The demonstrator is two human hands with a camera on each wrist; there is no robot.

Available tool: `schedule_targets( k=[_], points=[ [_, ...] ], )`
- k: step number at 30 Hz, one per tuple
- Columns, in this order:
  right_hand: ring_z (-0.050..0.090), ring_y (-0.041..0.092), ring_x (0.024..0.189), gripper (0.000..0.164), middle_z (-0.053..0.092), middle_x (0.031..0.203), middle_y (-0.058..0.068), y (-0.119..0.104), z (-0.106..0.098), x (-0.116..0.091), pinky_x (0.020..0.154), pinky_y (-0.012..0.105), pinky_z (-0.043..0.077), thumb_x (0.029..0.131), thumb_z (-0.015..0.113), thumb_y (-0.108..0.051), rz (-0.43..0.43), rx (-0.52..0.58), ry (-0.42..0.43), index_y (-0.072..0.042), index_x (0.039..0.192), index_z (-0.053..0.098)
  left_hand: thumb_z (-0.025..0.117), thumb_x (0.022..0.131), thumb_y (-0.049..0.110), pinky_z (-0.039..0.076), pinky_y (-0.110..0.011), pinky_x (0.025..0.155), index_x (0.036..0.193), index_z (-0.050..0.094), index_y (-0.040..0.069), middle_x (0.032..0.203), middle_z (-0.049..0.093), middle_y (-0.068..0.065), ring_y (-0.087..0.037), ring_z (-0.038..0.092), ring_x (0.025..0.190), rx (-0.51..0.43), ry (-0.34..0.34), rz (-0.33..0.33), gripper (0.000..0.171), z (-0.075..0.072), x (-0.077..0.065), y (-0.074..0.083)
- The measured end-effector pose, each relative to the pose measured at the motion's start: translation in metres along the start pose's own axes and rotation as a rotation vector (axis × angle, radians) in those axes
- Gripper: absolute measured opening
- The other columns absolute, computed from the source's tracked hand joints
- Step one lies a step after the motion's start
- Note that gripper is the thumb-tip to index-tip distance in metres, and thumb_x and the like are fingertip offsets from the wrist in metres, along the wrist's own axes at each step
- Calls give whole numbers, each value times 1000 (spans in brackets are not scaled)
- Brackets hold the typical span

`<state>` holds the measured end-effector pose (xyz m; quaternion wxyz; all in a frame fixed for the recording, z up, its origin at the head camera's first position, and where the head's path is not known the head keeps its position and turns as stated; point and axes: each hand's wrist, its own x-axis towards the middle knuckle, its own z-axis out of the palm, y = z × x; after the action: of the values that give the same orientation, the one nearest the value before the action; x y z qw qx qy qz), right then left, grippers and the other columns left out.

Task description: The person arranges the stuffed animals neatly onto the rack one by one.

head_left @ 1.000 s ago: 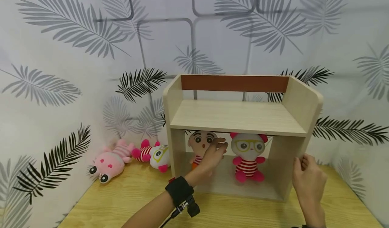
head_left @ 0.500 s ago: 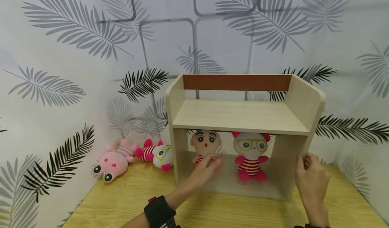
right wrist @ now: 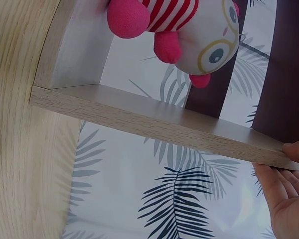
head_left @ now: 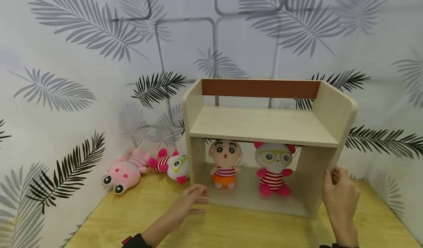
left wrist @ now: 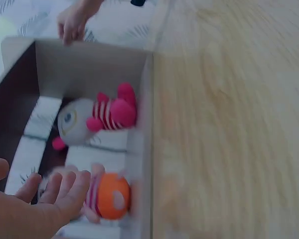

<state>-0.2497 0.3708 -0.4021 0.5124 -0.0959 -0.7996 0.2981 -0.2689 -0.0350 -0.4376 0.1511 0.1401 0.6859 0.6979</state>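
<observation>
A small wooden desktop shelf (head_left: pixel 264 125) stands on the table. In its lower compartment sit two plush toys: at left a boy doll (head_left: pixel 225 180) in a striped top and orange shorts, at right a pink and white panda plush (head_left: pixel 273 180) with yellow glasses. My left hand (head_left: pixel 181 205) holds nothing, fingers loosely extended in front of the shelf's lower left corner. In the left wrist view its fingers (left wrist: pixel 70 196) overlap the doll. My right hand (head_left: pixel 341 194) grips the front edge of the right side panel (right wrist: pixel 154 127), thumb inside and fingers outside, as the right wrist view shows.
Left of the shelf, a pink frog-like plush (head_left: pixel 125 174) with bulging eyes and a second panda plush (head_left: pixel 170 165) lie on the wood-grain table (head_left: pixel 244 228). A leaf-patterned curtain (head_left: pixel 109 83) hangs behind and along the sides.
My left hand has drawn back from the boy doll, down and to the left out of the compartment, leaving the doll fully in view. My right hand stays on the side panel.
</observation>
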Motion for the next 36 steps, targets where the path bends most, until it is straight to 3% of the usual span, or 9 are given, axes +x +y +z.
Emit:
schedule_targets(
  k=[8,15,18,23,25,28,31,36],
  points=[
    [69,48,81,20,68,94,32,2,0,2,66,-4,22,91,66,-1,1,-3,-4,16,102,65,42,108,34,53,-50,90,136,44,-8,133,51,-27,-42,53,121,17,200,-7,51,-37,-6,-19],
    [69,48,81,20,68,94,32,0,0,2,67,-3,22,91,66,-1,2,0,5,16,102,65,44,107,34,52,-50,93,140,40,-7,133,51,-28,-42,53,120,-20,391,-102,53,-65,-11,-19],
    [69,48,82,20,68,95,32,-1,-1,3,67,-4,21,91,66,-1,3,-2,6,16,103,65,43,106,30,48,-47,99,145,30,-9,139,43,-30,-43,47,126,-115,474,-123,56,-80,-11,-20],
    [69,48,82,20,68,94,32,-1,-1,5,66,-4,21,90,67,0,0,-2,13,16,103,65,39,107,20,35,-44,111,154,4,-9,154,13,-34,-43,26,140,-348,523,-106,66,-102,-15,-25],
    [69,48,81,20,68,94,32,-1,0,5,67,-4,21,90,67,0,-5,0,14,16,102,65,38,106,18,34,-41,111,155,0,-9,158,5,-33,-41,23,142,-409,545,-108,67,-110,-16,-29],
    [69,48,81,20,68,93,32,0,0,4,66,-5,21,90,67,0,-12,1,10,17,102,65,39,105,17,38,-37,108,154,8,-8,158,8,-31,-35,31,138,-438,613,-107,63,-122,-19,-35],
    [68,49,82,21,68,93,33,1,1,4,65,-5,21,91,67,0,-9,2,1,17,102,65,39,105,18,41,-34,105,151,16,-11,157,13,-30,-29,42,129,-405,671,-99,59,-134,-22,-38],
    [68,49,83,21,68,94,33,1,2,3,63,-5,22,91,67,-1,5,0,-1,16,102,65,41,105,19,41,-32,106,153,15,-10,158,9,-30,-29,42,129,-362,737,-114,63,-151,-27,-41]
  ],
)
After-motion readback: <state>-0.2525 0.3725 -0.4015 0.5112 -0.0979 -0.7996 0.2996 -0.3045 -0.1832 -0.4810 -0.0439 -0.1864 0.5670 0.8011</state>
